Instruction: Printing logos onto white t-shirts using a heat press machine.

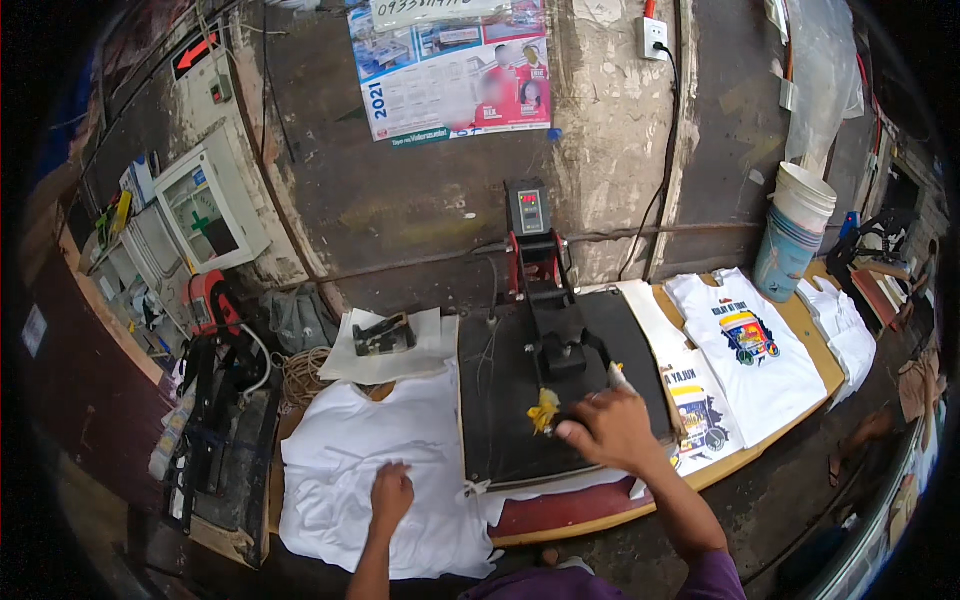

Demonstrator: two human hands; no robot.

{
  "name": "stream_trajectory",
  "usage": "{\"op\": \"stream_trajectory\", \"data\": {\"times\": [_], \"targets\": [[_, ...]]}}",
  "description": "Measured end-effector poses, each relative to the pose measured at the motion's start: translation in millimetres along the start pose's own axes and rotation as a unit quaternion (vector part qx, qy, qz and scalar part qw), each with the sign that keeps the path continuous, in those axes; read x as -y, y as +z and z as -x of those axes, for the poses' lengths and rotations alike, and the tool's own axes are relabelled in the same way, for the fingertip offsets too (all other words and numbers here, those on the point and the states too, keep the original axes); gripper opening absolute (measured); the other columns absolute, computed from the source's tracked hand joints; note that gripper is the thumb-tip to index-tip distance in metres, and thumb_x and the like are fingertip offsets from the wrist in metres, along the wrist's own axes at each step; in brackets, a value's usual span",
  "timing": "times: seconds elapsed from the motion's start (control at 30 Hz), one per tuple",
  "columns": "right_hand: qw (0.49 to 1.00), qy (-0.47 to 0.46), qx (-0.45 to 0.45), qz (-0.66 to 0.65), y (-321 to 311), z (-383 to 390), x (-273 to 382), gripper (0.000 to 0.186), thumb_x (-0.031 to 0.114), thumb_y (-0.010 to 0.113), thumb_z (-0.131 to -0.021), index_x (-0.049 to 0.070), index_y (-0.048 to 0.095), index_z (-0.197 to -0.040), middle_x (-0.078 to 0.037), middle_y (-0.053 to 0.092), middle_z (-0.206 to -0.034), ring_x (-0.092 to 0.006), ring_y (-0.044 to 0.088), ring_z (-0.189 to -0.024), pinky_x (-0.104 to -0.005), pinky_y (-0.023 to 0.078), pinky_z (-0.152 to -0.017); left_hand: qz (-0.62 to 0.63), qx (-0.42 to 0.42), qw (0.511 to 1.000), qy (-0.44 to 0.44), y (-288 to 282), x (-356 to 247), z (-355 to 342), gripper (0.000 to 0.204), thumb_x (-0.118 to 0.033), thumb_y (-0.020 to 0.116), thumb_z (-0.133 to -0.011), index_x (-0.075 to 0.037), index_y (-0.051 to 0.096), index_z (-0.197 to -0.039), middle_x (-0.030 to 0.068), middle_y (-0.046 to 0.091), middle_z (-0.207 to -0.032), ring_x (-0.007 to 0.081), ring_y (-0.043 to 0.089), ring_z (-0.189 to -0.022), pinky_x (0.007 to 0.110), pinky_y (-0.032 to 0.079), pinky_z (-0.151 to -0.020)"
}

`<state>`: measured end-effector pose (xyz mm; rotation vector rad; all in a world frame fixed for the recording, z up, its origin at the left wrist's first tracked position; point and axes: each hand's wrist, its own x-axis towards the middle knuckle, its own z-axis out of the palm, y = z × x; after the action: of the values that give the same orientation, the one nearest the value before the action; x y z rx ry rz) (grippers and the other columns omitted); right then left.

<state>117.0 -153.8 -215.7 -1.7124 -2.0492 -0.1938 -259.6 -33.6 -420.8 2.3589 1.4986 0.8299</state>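
Observation:
My right hand (612,432) is closed on the handle (545,410) of a black heat press, whose bar has yellow and pale wrapping at its ends. The dark flat platen (500,430) of the heat press lies under that hand, and its control box (528,208) with a lit red display stands behind. My left hand (392,492) is over a white shirt (340,470) spread left of the press. Its fingers are curled, and whether they pinch any cloth is hidden. White fabric also shows below the platen's front edge.
Right of the press lie printed white sheets (698,405) and a white shirt with a colourful print (745,335). Stacked buckets (790,235) stand behind them. A second press with a red top (212,302) is at the left, beside coiled rope (305,378) and a dark block (385,335) on paper.

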Motion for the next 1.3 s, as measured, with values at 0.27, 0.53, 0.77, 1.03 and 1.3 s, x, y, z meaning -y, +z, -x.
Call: {"op": "stream_trajectory", "data": {"times": [0.27,0.53,0.77,1.03,1.3], "targets": [[0.992,-0.024,-0.063,0.111,32.5,11.1,-11.2,0.021,0.021,0.063,-0.065,0.008,0.057,-0.08,-0.008,0.056,-0.081,-0.0234,0.055,-0.076,-0.0362,0.041,-0.064,0.217,0.091,0.92,0.315,-39.6,-271.4,-117.0,0.033,-0.023,0.063,-0.086,0.0,0.062,-0.111,0.0159,0.059,-0.12,0.0356,0.053,-0.113,0.042,0.042,-0.096],[0.985,-0.081,-0.117,0.094,53.6,16.1,-31.6,0.011,0.019,0.06,-0.064,0.01,0.057,-0.058,-0.004,0.05,-0.058,-0.0181,0.052,-0.06,-0.0305,0.037,-0.055,0.103,0.318,0.902,0.273,-16.9,-314.7,-127.4,0.073,-0.057,0.058,-0.083,-0.002,0.047,-0.13,0.0178,0.058,-0.109,0.0344,0.063,-0.094,0.045,0.051,-0.08],[0.991,-0.095,-0.079,0.045,52.6,18.1,-33.3,0.016,0.023,0.059,-0.07,0.009,0.061,-0.062,-0.006,0.056,-0.061,-0.0191,0.057,-0.064,-0.031,0.043,-0.06,0.126,0.269,0.899,0.323,-12.7,-315.0,-131.6,0.067,-0.054,0.056,-0.086,0.004,0.052,-0.121,0.0204,0.062,-0.095,0.0322,0.067,-0.073,0.04,0.056,-0.06],[0.995,-0.043,-0.086,0.007,36.5,9.5,-19.4,0.026,0.027,0.057,-0.072,0.006,0.064,-0.084,-0.01,0.061,-0.076,-0.0255,0.06,-0.077,-0.0361,0.047,-0.07,0.125,0.29,0.895,0.314,-22.0,-323.7,-134.4,0.066,-0.052,0.056,-0.087,0.004,0.053,-0.121,0.0197,0.063,-0.095,0.0308,0.068,-0.074,0.04,0.056,-0.061],[0.991,-0.032,-0.133,-0.011,51.0,12.6,-26.3,0.025,0.027,0.058,-0.072,0.006,0.064,-0.083,-0.01,0.061,-0.075,-0.0248,0.06,-0.077,-0.0367,0.048,-0.07,0.131,0.301,0.894,0.304,-17.9,-321.7,-135.2,0.063,-0.049,0.058,-0.086,0.004,0.054,-0.12,0.0185,0.063,-0.095,0.0299,0.068,-0.076,0.039,0.056,-0.063]]}}
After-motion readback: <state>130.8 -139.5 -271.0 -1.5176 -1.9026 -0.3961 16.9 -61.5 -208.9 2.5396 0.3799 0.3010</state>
